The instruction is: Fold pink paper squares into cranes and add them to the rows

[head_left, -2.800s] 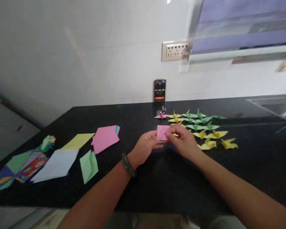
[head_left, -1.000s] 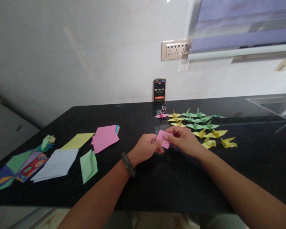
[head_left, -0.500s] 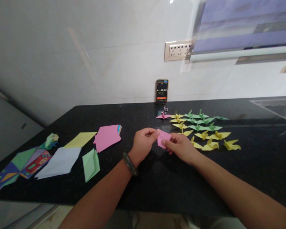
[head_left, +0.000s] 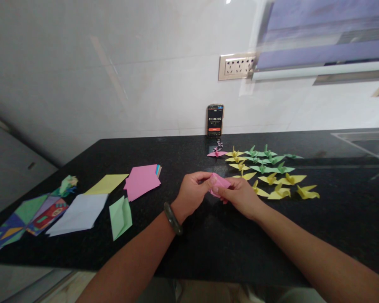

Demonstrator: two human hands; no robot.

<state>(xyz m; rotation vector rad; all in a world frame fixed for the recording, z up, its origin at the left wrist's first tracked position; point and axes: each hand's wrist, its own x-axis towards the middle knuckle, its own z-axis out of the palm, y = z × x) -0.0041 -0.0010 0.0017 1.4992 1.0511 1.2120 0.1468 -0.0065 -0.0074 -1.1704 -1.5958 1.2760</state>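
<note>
A small folded piece of pink origami paper [head_left: 220,182] is held up over the black counter between both hands. My left hand [head_left: 194,190] pinches its left side between thumb and fingers; a dark bangle circles that wrist. My right hand [head_left: 240,194] grips its right side, thumb in front and fingers behind. Part of the paper is hidden by the fingertips. Just beyond the right hand stand folded paper cranes: several yellow cranes [head_left: 278,192], several green cranes [head_left: 262,168] and one pink crane [head_left: 217,154].
Left of my hands lie a stack of pink paper sheets [head_left: 142,182], a folded green paper [head_left: 120,219], white paper [head_left: 80,214], a yellow sheet [head_left: 107,184] and a colourful packet [head_left: 28,219]. A phone [head_left: 215,120] showing a timer leans against the wall.
The pink paper has tilted and changed from a flat-looking square to a narrower, partly opened shape. Both hands have shifted very slightly to the right and keep their grip.
</note>
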